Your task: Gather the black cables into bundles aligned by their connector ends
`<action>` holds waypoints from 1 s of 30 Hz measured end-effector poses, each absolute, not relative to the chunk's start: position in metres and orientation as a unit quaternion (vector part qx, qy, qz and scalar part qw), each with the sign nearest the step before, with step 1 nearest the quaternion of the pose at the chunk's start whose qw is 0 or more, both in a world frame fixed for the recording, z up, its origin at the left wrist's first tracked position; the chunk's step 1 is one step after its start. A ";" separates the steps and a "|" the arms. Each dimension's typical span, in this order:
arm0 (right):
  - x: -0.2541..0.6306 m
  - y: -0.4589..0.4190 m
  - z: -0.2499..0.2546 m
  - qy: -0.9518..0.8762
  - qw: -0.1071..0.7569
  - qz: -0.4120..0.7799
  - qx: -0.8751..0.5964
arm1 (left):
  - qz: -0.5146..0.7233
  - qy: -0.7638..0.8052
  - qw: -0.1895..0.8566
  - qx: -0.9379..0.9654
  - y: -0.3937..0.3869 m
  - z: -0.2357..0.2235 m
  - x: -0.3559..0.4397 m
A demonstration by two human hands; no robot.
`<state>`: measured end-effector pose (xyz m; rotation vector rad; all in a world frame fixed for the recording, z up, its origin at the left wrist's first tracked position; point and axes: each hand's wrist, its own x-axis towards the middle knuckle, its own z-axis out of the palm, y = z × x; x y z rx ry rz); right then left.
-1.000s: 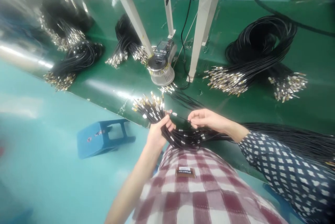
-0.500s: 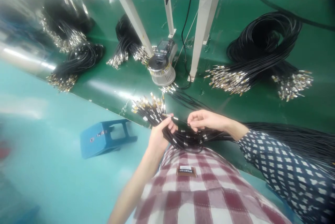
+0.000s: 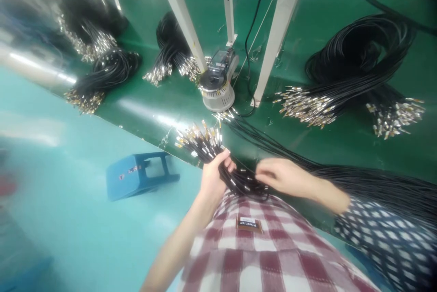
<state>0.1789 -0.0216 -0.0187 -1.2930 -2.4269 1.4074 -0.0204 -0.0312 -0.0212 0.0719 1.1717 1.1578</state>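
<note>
1. We see the left hand (image 3: 213,176) with its fingers clenched around a bundle of black cables (image 3: 235,176), just behind the metal connector ends (image 3: 198,137) that fan out to the far left of the fist.
2. The right hand (image 3: 283,177) lies on the same bundle just to the right, fingers curled down onto the cables; it is blurred, so we cannot tell whether it pinches one cable or merely rests on them.
3. The bundle sits at the near edge of the green table (image 3: 307,32), right above the checked shirt (image 3: 259,246), and the cables trail off to the right past the dotted sleeve (image 3: 385,237).
4. Just beyond the hands stands a small round machine (image 3: 218,87) at the foot of the white frame legs (image 3: 276,32), with a few loose connector tips lying beside it.
5. Further coils of black cable with metal tips lie on the table: a large one at the far right (image 3: 358,55), a smaller one at the far middle (image 3: 170,46), and two at the far left (image 3: 105,73).
6. A blue stool (image 3: 136,178) stands on the teal floor (image 3: 68,214), left of the hands.
</note>
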 end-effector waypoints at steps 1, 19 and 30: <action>0.192 -0.027 -0.023 -0.784 0.007 0.468 -0.409 | 0.514 0.520 0.682 0.029 -0.031 -0.022 -0.021; 0.117 0.020 -0.020 -0.632 0.092 0.647 -0.416 | 0.435 0.501 0.748 0.019 -0.025 -0.029 -0.039; 0.117 0.053 -0.123 -0.709 -0.016 0.394 -0.585 | 0.454 0.463 0.761 -0.013 -0.020 -0.044 -0.051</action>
